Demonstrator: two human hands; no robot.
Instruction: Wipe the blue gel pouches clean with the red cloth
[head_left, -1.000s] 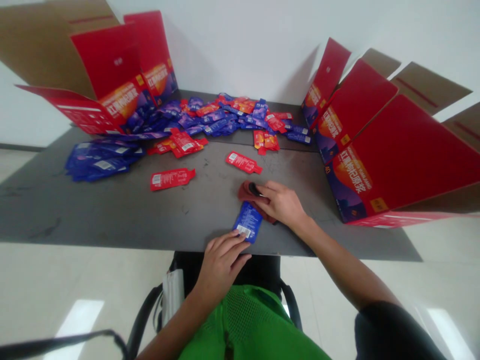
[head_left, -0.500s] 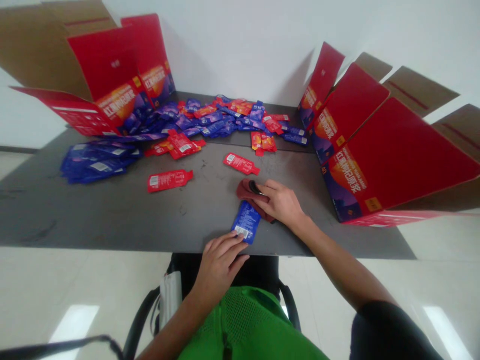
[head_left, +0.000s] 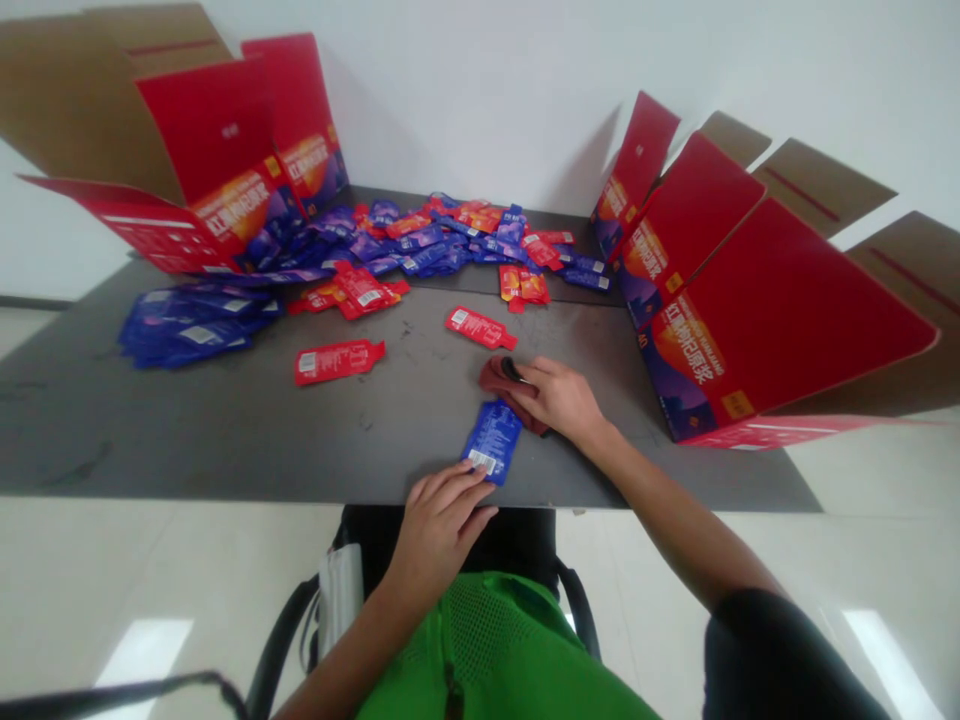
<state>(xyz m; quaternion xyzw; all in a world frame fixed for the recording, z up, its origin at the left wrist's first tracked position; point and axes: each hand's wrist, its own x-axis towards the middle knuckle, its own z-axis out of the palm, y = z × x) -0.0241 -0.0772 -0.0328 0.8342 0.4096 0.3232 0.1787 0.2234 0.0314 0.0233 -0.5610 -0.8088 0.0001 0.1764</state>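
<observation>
A blue pouch (head_left: pixel 493 436) with white print and a barcode lies flat near the front edge of the table. My left hand (head_left: pixel 448 515) rests over that edge, fingers stretched out and fingertips on the pouch's lower end. A reddish-brown cloth (head_left: pixel 496 376) is bunched in the closed fingers of my right hand (head_left: pixel 561 402), just past the pouch's far end. Between those fingers shows a small black item (head_left: pixel 512 370), too small to make out. Two red pouches, a left one (head_left: pixel 337 362) and a right one (head_left: pixel 480 327), lie flat farther back.
A pile of blue and red pouches (head_left: pixel 442 240) spreads along the wall. Several blue pouches (head_left: pixel 199 325) are stacked at the left. Open red cartons, a left one (head_left: pixel 202 130) and a right one (head_left: pixel 810 330), flank the grey table (head_left: pixel 187 430).
My right hand and the cloth have shifted slightly, uncovering a little more of the blue pouch's far end. The left hand stays on the pouch. The view has moved slightly.
</observation>
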